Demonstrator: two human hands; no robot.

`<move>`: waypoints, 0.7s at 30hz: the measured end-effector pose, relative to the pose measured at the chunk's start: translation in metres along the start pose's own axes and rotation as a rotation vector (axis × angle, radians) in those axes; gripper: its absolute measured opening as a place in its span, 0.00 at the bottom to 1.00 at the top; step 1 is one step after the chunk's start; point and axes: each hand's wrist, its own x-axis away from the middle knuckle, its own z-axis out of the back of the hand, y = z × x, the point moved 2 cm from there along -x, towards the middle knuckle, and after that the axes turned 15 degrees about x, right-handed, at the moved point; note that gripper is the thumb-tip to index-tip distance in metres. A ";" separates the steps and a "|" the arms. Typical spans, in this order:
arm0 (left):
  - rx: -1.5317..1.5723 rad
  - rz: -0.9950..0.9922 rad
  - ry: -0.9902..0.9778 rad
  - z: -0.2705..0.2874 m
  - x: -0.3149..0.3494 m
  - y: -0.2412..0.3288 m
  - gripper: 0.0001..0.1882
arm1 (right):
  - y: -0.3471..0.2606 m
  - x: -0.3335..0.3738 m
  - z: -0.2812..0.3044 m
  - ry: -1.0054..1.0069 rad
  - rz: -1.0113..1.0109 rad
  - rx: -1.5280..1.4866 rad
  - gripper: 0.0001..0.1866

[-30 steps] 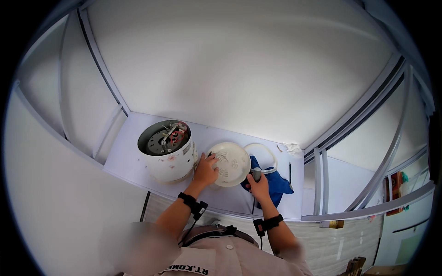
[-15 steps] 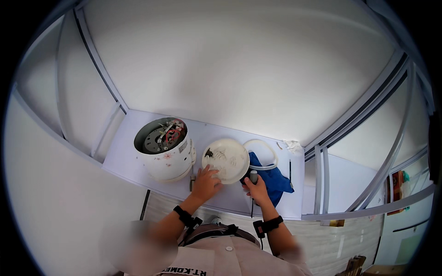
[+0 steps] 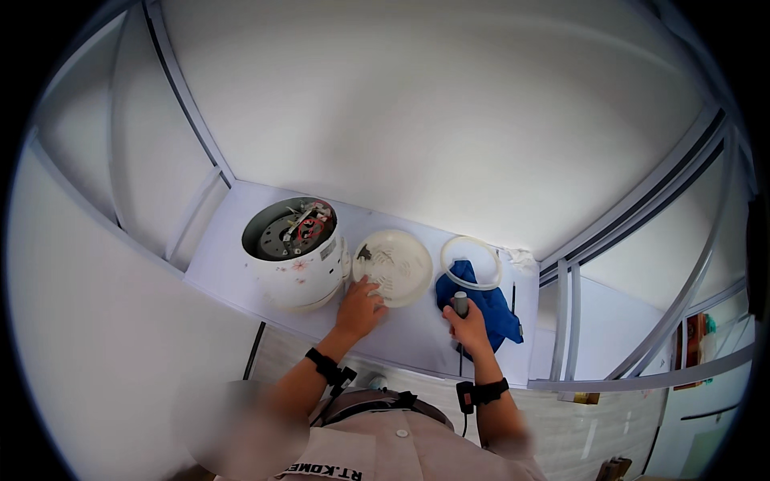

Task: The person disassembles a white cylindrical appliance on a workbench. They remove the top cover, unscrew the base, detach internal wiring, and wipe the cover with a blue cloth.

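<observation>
My left hand [image 3: 359,310] is open, its fingers resting on the near left rim of a round cream-coloured plastic cover [image 3: 405,276]. The cover has slots and a dark patch at its upper left. My right hand [image 3: 469,329] grips a screwdriver [image 3: 461,303] by its grey and black handle, with the thin dark shaft pointing down toward the near table edge. It is above a crumpled blue cloth [image 3: 499,317]. On the left stands a white, flower-patterned rice cooker body [image 3: 297,280], its exposed end facing up, with wires and metal parts inside.
A pale ring [image 3: 498,268] lies partly over the blue cloth. Right of the cloth is a thin dark rod [image 3: 514,298], with crumpled white material [image 3: 521,258] behind it. Everything rests on a white table [image 3: 220,260] against a white wall, with metal frame posts [image 3: 561,321] on the right.
My right hand has moved right with the screwdriver, away from the cover and over the blue cloth. The ring now sits farther right. My left hand stays at the cover's rim; the view has shifted slightly.
</observation>
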 end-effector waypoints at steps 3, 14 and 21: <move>-0.022 -0.061 -0.022 0.007 0.010 0.000 0.09 | 0.003 0.007 0.001 0.209 0.147 0.200 0.32; -0.004 -0.122 0.015 0.011 0.031 0.017 0.14 | 0.015 -0.022 -0.060 0.282 0.294 0.542 0.39; 0.030 -0.054 0.015 0.006 0.040 0.011 0.14 | -0.007 -0.012 -0.069 0.330 0.275 0.840 0.36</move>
